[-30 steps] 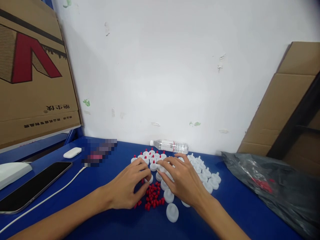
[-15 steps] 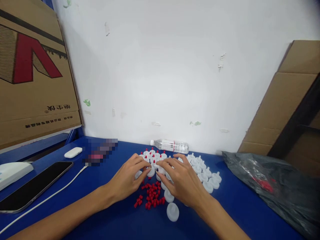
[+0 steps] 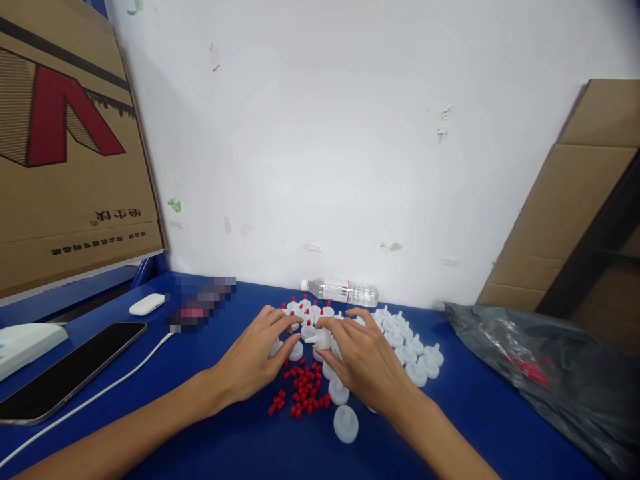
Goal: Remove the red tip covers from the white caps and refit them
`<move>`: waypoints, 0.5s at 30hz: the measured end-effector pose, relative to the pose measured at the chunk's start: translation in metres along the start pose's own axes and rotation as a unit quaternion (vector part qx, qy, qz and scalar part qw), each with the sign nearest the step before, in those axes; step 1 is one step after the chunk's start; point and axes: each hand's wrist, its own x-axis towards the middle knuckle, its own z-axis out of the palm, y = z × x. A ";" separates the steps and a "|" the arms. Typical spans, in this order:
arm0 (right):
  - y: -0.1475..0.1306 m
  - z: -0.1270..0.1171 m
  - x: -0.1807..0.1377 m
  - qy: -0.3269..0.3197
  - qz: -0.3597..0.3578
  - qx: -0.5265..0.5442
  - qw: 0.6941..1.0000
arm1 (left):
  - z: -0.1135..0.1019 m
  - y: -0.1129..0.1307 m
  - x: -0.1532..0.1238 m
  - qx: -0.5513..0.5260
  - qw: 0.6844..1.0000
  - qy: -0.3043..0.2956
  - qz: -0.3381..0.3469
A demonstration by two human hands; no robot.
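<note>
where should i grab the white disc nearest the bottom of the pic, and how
Pinch the white disc by its round rim, probably from the near side: its edge shows all round, while other discs crowd its far side.

The cardboard box (image 3: 85,190) bears upside-down "绝尘侠®" (image 3: 119,215) and a smaller, blurred Chinese line (image 3: 99,244).

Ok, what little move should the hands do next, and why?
Probably the left hand should bring one small red plastic cap to the round white plastic piece in the right hand, because its spout looks bare while similar pieces behind wear caps.
</note>
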 end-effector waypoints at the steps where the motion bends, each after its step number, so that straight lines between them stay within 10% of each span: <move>1: -0.001 0.000 0.000 -0.003 -0.005 0.004 1.000 | -0.002 0.002 0.000 -0.007 1.000 0.001 0.008; 15: -0.015 0.002 0.000 0.032 -0.037 0.030 0.998 | -0.006 0.012 -0.003 -0.073 0.972 0.099 0.201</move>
